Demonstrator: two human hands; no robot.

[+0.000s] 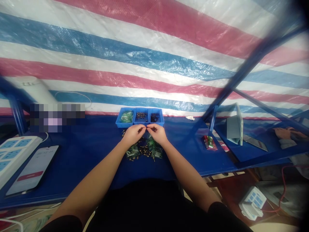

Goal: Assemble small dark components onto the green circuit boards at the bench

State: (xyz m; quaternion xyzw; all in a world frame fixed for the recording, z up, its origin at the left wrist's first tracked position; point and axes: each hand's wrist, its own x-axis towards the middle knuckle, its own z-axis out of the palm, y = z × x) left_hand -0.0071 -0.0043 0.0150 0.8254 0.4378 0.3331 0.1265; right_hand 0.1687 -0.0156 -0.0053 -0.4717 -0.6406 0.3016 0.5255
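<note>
My left hand (133, 135) and my right hand (158, 134) meet fingertip to fingertip above a loose pile on the blue table. Both are pinched closed; whatever small thing sits between the fingertips is too tiny to name. Below them lie brass-coloured screws (145, 151) and small clear-and-green plastic packets (157, 152). Just beyond my hands stand three joined blue bins (124, 125). The left one holds greenish packets (126, 116), the middle one small brass and dark pieces (141, 115), the right one dark small parts (154, 117).
On the left lie a phone (33, 170) and a white power strip (20, 143). A small red-and-green box (209, 142) sits to the right, near a blue metal frame (213, 117). Past it stand a tablet in a case (235, 125) and another person's hands (285, 132).
</note>
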